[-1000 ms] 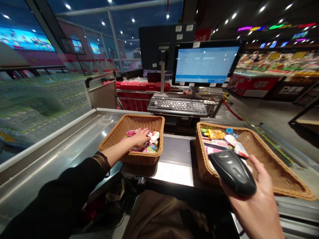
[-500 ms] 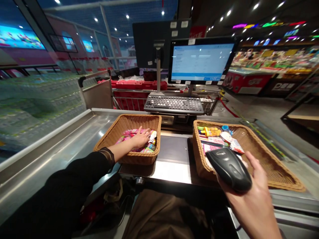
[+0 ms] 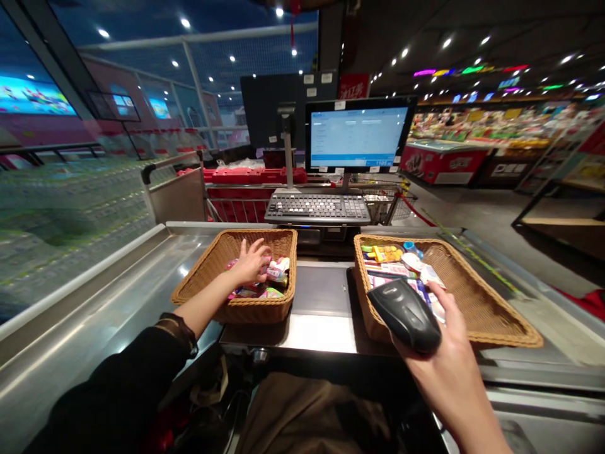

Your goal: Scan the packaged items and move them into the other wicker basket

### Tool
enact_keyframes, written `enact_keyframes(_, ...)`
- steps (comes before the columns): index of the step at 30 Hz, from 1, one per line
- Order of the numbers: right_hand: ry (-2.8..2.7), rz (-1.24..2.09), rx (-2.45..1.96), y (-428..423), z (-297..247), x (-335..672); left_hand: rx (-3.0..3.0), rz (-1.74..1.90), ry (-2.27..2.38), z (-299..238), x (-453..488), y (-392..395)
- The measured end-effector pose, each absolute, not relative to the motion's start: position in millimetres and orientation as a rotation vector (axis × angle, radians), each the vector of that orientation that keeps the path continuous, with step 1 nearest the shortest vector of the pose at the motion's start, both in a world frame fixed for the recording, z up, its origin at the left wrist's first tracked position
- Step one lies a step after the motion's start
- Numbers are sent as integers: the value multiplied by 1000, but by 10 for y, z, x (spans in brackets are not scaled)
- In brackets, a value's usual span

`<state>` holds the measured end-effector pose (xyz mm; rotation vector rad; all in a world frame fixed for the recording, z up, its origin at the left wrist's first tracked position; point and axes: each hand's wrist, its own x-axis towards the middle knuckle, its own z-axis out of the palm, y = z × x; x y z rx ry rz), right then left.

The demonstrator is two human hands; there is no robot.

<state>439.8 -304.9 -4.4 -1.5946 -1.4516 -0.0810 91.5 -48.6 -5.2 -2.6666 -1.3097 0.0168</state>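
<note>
My left hand [image 3: 249, 263] reaches into the left wicker basket [image 3: 208, 277] and closes its fingers around a small colourful packet [image 3: 275, 273] among several pink and green packets. My right hand [image 3: 442, 356] holds a black handheld barcode scanner [image 3: 405, 315] by its grip, its head raised over the near left corner of the right wicker basket [image 3: 491, 309]. That basket holds several small packaged items [image 3: 397, 261] at its far left end.
Between the baskets lies a flat scanner plate [image 3: 320, 290] in the steel counter [image 3: 118, 296]. Behind stand a keyboard [image 3: 317, 207], a lit register screen [image 3: 356, 136] and a red shopping cart [image 3: 250, 189]. Store shelves [image 3: 491, 126] fill the right background.
My left hand has shifted slightly left inside the basket and curled onto a packet. My right hand with the scanner has drifted left and a little up. The view has tilted down.
</note>
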Motion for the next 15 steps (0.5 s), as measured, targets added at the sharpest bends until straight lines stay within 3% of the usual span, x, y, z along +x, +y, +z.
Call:
enact_keyframes(6, -1674, -73, -1613, -2869, -83, 4261, -2569, -392, -1255, 293, 916, -701)
enact_keyframes(15, -1822, 19, -1590, -2659, 229, 3780, -2602, -666, -1145, 443, 1173, -913)
